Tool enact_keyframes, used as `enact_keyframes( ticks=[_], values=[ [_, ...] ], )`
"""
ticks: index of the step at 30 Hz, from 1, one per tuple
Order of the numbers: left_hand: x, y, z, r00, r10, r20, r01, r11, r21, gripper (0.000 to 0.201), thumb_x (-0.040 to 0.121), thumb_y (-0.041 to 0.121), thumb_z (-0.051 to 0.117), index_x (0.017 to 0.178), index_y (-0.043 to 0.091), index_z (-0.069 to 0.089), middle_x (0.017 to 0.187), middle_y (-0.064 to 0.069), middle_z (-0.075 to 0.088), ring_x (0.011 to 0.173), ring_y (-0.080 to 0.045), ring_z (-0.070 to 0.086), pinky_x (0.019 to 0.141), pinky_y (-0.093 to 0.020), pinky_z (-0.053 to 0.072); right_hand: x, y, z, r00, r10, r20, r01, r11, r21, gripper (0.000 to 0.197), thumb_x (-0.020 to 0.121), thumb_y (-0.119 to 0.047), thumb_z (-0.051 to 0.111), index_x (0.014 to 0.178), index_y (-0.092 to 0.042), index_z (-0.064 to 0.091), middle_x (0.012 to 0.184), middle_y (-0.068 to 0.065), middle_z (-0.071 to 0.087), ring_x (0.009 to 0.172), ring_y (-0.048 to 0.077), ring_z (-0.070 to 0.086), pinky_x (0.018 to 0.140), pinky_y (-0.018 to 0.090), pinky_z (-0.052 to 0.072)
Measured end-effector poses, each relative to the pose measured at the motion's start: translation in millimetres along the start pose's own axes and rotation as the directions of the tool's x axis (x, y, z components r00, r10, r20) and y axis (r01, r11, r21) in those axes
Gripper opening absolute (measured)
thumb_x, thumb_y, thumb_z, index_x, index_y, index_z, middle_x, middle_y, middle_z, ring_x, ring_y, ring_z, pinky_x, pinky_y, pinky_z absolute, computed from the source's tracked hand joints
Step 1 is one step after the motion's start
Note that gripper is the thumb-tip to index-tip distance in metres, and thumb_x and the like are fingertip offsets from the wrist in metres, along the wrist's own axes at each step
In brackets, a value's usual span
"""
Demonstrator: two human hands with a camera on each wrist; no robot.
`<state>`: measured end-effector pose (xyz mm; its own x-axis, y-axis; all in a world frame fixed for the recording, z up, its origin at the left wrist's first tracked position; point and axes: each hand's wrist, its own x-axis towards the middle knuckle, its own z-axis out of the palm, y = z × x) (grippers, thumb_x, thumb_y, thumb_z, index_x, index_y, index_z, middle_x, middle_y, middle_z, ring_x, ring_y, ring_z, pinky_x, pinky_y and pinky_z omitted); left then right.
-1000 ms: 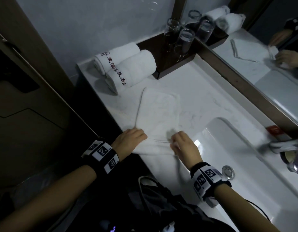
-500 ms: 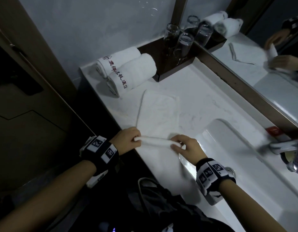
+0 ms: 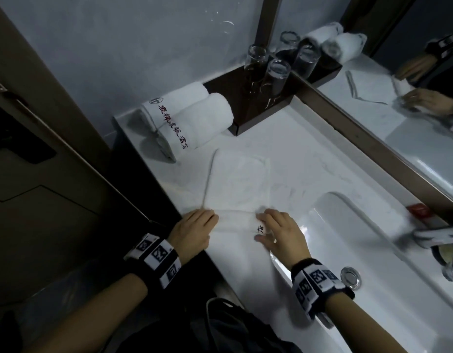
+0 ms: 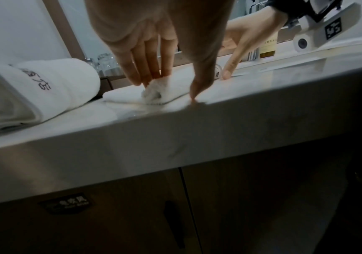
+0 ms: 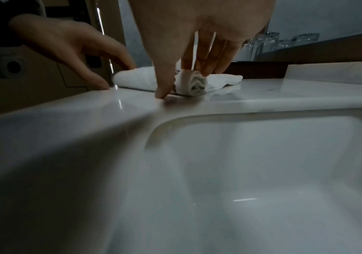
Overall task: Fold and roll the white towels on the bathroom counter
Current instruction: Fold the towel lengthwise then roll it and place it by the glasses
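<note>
Both my left hand (image 3: 193, 231) and right hand (image 3: 280, 231) press straight fingers on the small towel (image 3: 239, 184) roll's ends; uneven pushing ahead of them could skew it.

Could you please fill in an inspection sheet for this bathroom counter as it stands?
Surface: white marble counter, sink set into it.
Job's things: small towel flat, near end rolled; two rolled towels at the back corner.
Clutter: upturned glasses on a dark tray; red packet.
Grips: left hand and right hand, fingers straight, press the roll's ends.
Cables: nothing seen.
Surroundings: mirror, tap, dark bag below.
</note>
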<state>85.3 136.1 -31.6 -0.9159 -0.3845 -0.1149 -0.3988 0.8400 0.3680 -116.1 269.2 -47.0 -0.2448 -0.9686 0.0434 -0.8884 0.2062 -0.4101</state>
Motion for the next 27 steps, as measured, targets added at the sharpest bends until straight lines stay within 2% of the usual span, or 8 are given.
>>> enact_keyframes(
  ticks=[5, 8, 10, 16, 18, 23, 25, 27],
  values=[
    [23, -16, -5, 0.982, -0.179, -0.061, 0.149, 0.931, -0.333, 0.031, 0.074, 0.003, 0.067, 0.105, 0.002, 0.064, 0.103, -0.015, 0.065, 0.098, -0.026, 0.061, 0.088, -0.03, 0.048, 12, 9, -1, 0.979, 0.201, 0.019, -0.199, 0.945, 0.26, 0.029, 0.084, -0.026, 0.066, 0.111, -0.019, 0.061, 0.11, -0.004, 0.062, 0.103, 0.016, 0.051, 0.087, 0.023, 0.035],
    [38, -29, -13, 0.926, -0.376, -0.023, 0.302, 0.777, -0.553, 0.037, 0.082, 0.011, 0.065, 0.118, 0.007, 0.054, 0.109, -0.014, 0.059, 0.097, -0.029, 0.059, 0.086, -0.029, 0.044, 28, 16, -5, 0.88, 0.456, 0.13, -0.446, 0.704, 0.552, 0.033, 0.083, -0.035, 0.066, 0.111, -0.026, 0.051, 0.088, -0.007, 0.061, 0.084, 0.009, 0.057, 0.071, 0.011, 0.041],
    [48, -33, -17, 0.921, -0.377, -0.099, 0.282, 0.819, -0.501, 0.036, 0.083, 0.009, 0.064, 0.116, 0.003, 0.054, 0.109, -0.018, 0.056, 0.097, -0.031, 0.057, 0.089, -0.034, 0.045, 41, 19, -3, 0.832, 0.533, 0.151, -0.509, 0.629, 0.588, 0.032, 0.081, -0.039, 0.067, 0.104, -0.023, 0.05, 0.08, -0.006, 0.06, 0.075, 0.009, 0.058, 0.066, 0.013, 0.043],
    [65, -31, -15, 0.956, -0.188, -0.226, 0.125, 0.956, -0.266, 0.016, 0.081, 0.007, 0.057, 0.095, 0.005, 0.063, 0.097, -0.007, 0.065, 0.098, -0.026, 0.055, 0.085, -0.036, 0.045, 74, 21, 9, 0.754, 0.638, 0.156, -0.624, 0.62, 0.476, 0.035, 0.088, -0.043, 0.056, 0.095, -0.009, 0.049, 0.082, 0.003, 0.059, 0.08, 0.026, 0.057, 0.068, 0.03, 0.041],
    [59, -34, -9, 0.982, -0.025, -0.187, 0.005, 0.994, -0.107, 0.033, 0.072, 0.009, 0.067, 0.104, 0.002, 0.063, 0.106, -0.013, 0.066, 0.105, -0.022, 0.055, 0.088, -0.032, 0.044, 83, 20, 9, 0.717, 0.679, 0.158, -0.669, 0.607, 0.428, 0.04, 0.09, -0.044, 0.053, 0.098, -0.005, 0.049, 0.085, 0.008, 0.056, 0.086, 0.031, 0.057, 0.072, 0.032, 0.041],
    [66, -46, -6, 0.992, -0.089, -0.092, 0.076, 0.988, -0.137, 0.056, 0.069, -0.003, 0.066, 0.123, 0.005, 0.056, 0.126, -0.016, 0.055, 0.115, -0.028, 0.054, 0.095, -0.038, 0.048, 90, 16, 8, 0.671, 0.729, 0.135, -0.725, 0.608, 0.322, 0.043, 0.093, -0.046, 0.046, 0.102, -0.004, 0.047, 0.09, 0.015, 0.06, 0.089, 0.035, 0.058, 0.072, 0.036, 0.043],
    [74, -49, -11, 0.987, -0.14, -0.079, 0.122, 0.972, -0.2, 0.049, 0.074, -0.001, 0.062, 0.121, 0.01, 0.058, 0.122, -0.017, 0.05, 0.11, -0.031, 0.047, 0.093, -0.039, 0.044, 85, 10, 11, 0.685, 0.727, 0.056, -0.702, 0.637, 0.32, 0.04, 0.093, -0.042, 0.047, 0.106, -0.004, 0.044, 0.097, 0.017, 0.062, 0.091, 0.035, 0.058, 0.072, 0.036, 0.043],
    [80, -53, -16, 0.985, -0.161, -0.055, 0.137, 0.943, -0.305, 0.045, 0.076, -0.002, 0.061, 0.119, 0.011, 0.06, 0.114, -0.015, 0.049, 0.104, -0.029, 0.047, 0.091, -0.039, 0.044, 76, 5, 14, 0.772, 0.625, -0.117, -0.568, 0.761, 0.314, 0.041, 0.091, -0.032, 0.055, 0.114, 0.001, 0.046, 0.106, 0.022, 0.055, 0.097, 0.037, 0.054, 0.081, 0.04, 0.044]
  ],
)
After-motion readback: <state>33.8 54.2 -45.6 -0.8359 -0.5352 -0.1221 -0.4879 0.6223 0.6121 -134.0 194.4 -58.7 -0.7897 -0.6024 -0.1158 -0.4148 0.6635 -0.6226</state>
